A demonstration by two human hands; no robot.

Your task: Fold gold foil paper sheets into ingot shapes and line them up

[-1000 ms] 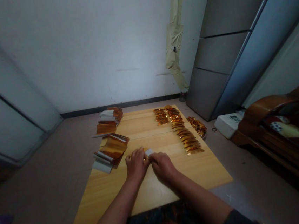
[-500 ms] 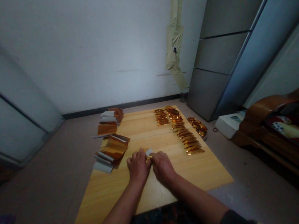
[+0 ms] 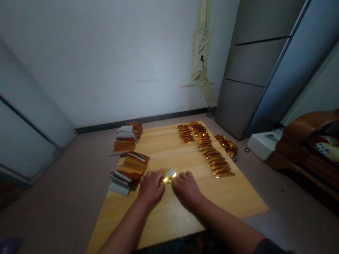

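Observation:
A small strip of gold foil [image 3: 169,178] with a white end lies on the pale wooden board [image 3: 159,144], shining between my hands. My left hand [image 3: 151,188] rests on the board with its fingertips at the strip's left end. My right hand [image 3: 186,189] sits at its right end, palm down. Whether either hand grips the strip is hidden. Just left of my left hand lies a stack of amber foil sheets with white strips [image 3: 128,171]. Another such stack [image 3: 126,135] lies farther back, at the board's far left corner.
Rows of folded gold foil pieces [image 3: 213,158] run along the board's right side, with a shorter row [image 3: 186,134] beside them. A dish of foil [image 3: 228,148] sits past the right edge. A white box [image 3: 263,146], wooden sofa [image 3: 318,144] and grey cabinet [image 3: 259,62] stand to the right.
My hands have drawn slightly apart, so the foil strip now shows between them and gleams brighter. The view has shifted a little.

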